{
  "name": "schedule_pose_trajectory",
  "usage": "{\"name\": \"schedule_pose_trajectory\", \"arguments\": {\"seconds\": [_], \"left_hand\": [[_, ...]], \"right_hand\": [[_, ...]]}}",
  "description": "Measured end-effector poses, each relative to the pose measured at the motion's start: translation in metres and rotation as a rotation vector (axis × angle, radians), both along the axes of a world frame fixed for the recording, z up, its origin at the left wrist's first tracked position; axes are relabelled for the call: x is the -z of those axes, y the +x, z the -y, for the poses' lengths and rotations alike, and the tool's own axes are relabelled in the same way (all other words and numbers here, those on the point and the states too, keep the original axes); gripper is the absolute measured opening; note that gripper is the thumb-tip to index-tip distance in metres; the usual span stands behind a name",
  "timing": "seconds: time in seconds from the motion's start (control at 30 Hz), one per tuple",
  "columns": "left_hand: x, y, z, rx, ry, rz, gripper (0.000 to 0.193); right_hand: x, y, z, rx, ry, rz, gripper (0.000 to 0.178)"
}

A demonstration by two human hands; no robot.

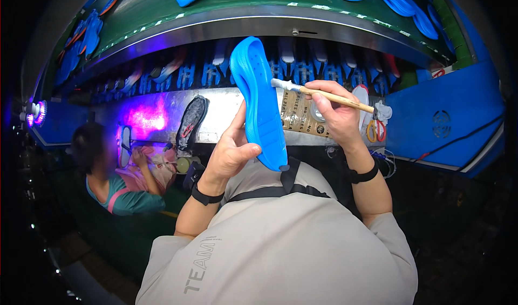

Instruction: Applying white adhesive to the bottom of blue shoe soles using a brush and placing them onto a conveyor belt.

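A bright blue shoe sole [263, 108] stands nearly upright in front of me, its broad end up. My left hand [232, 151] is closed round its lower left edge, thumb on the near face. Between the fingers and thumb of my right hand [335, 110] is a brush [324, 95] with a light wooden handle. Its whitish bristles point left and meet or nearly meet the sole's right edge; I cannot tell which. Behind the brush, a clear round dish or lid [318, 110] is partly hidden by my right hand.
A green conveyor [226, 5] carrying several blue soles crosses the far side. On the metal bench [167, 102] lies a dark shoe part [192, 119]; brown printed cardboard [302, 122] and scissors [376, 131] are at right. A co-worker [118, 170] sits at left, near purple light.
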State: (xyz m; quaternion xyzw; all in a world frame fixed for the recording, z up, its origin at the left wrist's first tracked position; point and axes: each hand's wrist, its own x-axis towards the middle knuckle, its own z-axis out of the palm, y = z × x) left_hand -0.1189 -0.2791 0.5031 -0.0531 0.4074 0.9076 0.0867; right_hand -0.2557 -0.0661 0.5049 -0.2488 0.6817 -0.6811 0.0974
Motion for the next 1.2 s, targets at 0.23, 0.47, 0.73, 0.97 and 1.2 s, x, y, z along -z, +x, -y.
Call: {"name": "schedule_pose_trajectory", "arguments": {"seconds": [0.23,0.47,0.73,0.97,1.2], "left_hand": [[-0.002,0.001,-0.001,-0.002,0.017,-0.006,0.112],[0.003,0.001,-0.001,-0.004,0.022,-0.030,0.110],[0.000,-0.003,0.004,-0.009,-0.018,-0.063,0.113],[0.000,-0.001,0.009,-0.045,-0.034,-0.070,0.113],[0.008,-0.002,0.016,-0.067,-0.106,-0.105,0.116]], "right_hand": [[-0.006,0.005,-0.003,0.019,0.113,-0.261,0.019],[-0.011,0.021,-0.013,0.006,0.177,-0.400,0.019],[-0.018,0.035,-0.018,-0.009,0.175,-0.279,0.014],[-0.029,0.044,-0.020,-0.070,0.179,-0.212,0.013],[-0.036,0.053,-0.021,-0.097,0.188,-0.202,0.018]]}}
